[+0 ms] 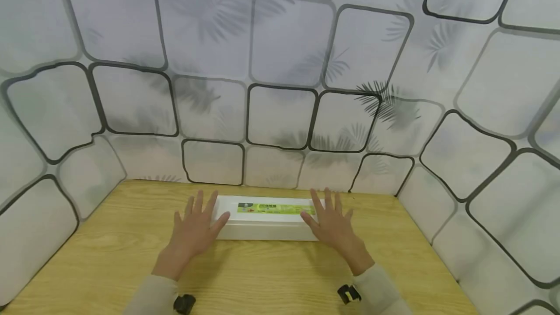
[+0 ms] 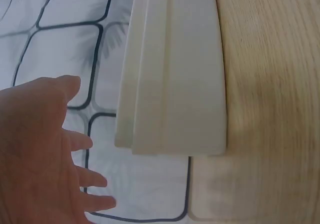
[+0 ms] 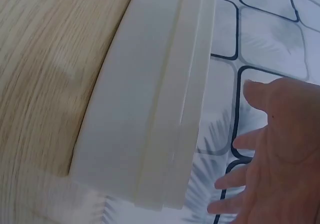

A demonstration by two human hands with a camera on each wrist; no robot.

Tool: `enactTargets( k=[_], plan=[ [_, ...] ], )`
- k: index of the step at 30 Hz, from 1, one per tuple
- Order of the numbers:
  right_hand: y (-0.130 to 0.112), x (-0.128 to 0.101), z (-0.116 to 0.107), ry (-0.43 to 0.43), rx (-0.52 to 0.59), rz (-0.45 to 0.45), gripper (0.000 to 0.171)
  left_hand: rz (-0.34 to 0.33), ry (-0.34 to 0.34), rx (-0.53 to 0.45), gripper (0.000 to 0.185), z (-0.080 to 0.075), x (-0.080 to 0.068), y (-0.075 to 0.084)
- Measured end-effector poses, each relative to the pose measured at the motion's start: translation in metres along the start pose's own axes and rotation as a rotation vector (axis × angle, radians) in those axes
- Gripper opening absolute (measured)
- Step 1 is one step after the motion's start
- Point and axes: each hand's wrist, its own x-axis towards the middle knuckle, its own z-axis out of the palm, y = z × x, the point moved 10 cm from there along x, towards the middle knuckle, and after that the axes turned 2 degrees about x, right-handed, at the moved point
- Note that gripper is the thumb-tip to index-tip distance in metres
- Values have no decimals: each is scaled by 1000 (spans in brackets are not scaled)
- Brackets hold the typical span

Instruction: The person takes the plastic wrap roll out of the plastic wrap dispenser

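White box [image 1: 267, 218] lies closed on the worktop [image 1: 109, 252]; left hand [image 1: 194, 230] and right hand [image 1: 330, 227] flank its ends, fingers spread, gripping nothing yet.

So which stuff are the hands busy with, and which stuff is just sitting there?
Busy with:
- long white box with a green label
- left hand, fingers straight, at the box's left end
- right hand, fingers straight, at its right end

Just there:
- wooden table
- patterned wall covering
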Motion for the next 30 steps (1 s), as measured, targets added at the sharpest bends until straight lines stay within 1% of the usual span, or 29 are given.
enactTargets(
  k=[3,7,10,13,16,19,21,24,30],
  plan=[
    [-1,2,-2,-3,10,-52,73,14,-40,-69,81,4,1,-7],
    [-5,6,-2,12,-12,-147,73,40,-93,-168,88,12,2,-12],
    [-11,9,2,-9,-14,-213,74,54,-104,-263,91,17,5,-16],
    [-16,12,8,-37,-17,-263,75,49,-102,-379,88,22,8,-21],
    [-18,15,13,-61,-14,-267,76,16,-122,-463,88,29,9,-27],
    [-18,19,16,-69,-3,-263,80,-39,-149,-490,90,35,8,-34],
    [-19,22,18,-73,7,-262,83,-61,-158,-494,90,39,9,-38],
    [-20,26,23,-82,10,-272,85,-66,-150,-501,85,43,10,-41],
    [-19,30,33,-100,9,-261,84,-79,-119,-536,73,51,11,-45]
  ],
)
